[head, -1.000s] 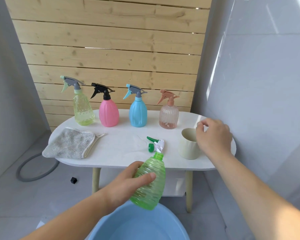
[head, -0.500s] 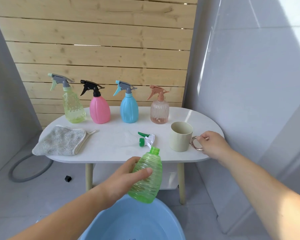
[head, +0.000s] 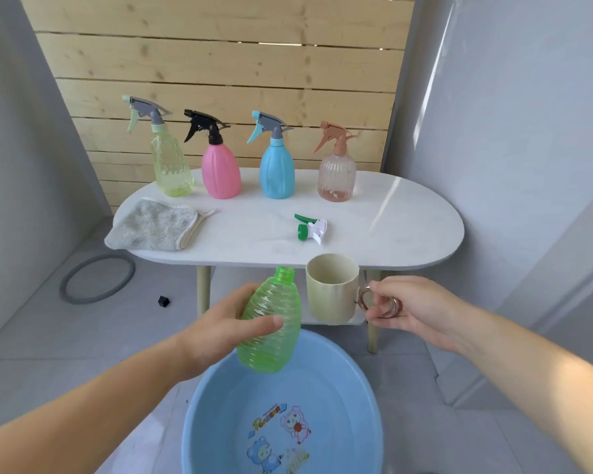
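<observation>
Fingers (head: 247, 289) of left hand (head: 216, 325) curl round green bottle (head: 271, 323), thumb across its ribbed belly. Bottle uncapped, neck tilted up and away, held in air over far rim of blue basin (head: 350, 381) on the floor. Right hand (head: 415, 309) pinches metal ring handle (head: 377, 301) of beige cup (head: 329, 295). Cup upright, off the bench (head: 408, 234), just beside bottle's neck, in front of bench edge.

Green-and-white spray head (head: 310, 229) lies on bench, well apart from bottle. Back row, standing: yellow-green sprayer (head: 170, 165), pink sprayer (head: 220, 172), blue sprayer (head: 277, 172), peach sprayer (head: 336, 176). Grey cloth (head: 151, 225) at left end. Grey hose loop (head: 96, 278) on floor.
</observation>
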### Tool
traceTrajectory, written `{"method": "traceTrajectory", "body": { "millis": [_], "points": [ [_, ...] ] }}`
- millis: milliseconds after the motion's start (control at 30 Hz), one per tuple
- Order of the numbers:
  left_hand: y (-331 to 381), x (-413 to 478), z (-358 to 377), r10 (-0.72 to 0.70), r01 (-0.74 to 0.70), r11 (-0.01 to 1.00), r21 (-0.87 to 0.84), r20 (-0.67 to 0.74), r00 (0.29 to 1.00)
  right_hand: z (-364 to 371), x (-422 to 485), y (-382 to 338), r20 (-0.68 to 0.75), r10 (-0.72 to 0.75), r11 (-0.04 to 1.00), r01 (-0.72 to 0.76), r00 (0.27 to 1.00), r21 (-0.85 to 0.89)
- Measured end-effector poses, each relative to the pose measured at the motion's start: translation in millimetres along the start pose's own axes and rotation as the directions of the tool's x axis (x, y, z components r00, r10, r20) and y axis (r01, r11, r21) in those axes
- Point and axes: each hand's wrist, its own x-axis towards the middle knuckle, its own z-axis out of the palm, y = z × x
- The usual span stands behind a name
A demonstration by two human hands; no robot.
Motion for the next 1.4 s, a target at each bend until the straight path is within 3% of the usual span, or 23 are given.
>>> {"method": "traceTrajectory", "body": {
  "millis": [167,367,567,700,867,1000,1400],
  "points": [
    [-44.8,-7.6,-10.7,-0.148,0.149,0.987,0.066,-0.03,0.989,34.8,28.5,60.7,0.023,0.07,0.982,-0.065,0.997,-0.177],
    [-117.2,-1.8,-1.4,-0.293,0.291,0.956,-0.03,-0.11,0.95,72.3,77.7,142.3,-0.019,0.118,0.889,-0.114,0.993,-0.443],
    [-183.1,-13.5,6.5,-0.385,0.391,0.92,0.014,-0.14,0.912,91.5,102.0,207.0,0.067,-0.082,0.71,0.106,0.994,-0.697],
    [-206.7,-18.8,3.3,-0.418,0.417,0.908,-0.039,-0.151,0.896,96.3,118.1,250.6,0.249,-0.166,0.477,0.299,0.954,-0.826],
    [-228.1,-19.6,5.5,-0.455,0.448,0.891,-0.078,-0.156,0.877,105.2,126.7,270.5,0.366,-0.166,0.36,0.402,0.916,-0.842],
    [-239.3,-17.5,7.9,-0.476,0.468,0.879,-0.089,-0.149,0.867,110.3,129.8,274.4,0.405,-0.082,0.278,0.411,0.911,-0.868],
    [-248.9,-16.3,4.9,-0.492,0.477,0.87,-0.127,-0.137,0.86,109.7,126.3,281.3,0.396,-0.034,0.246,0.391,0.918,-0.887]
  ]
}}
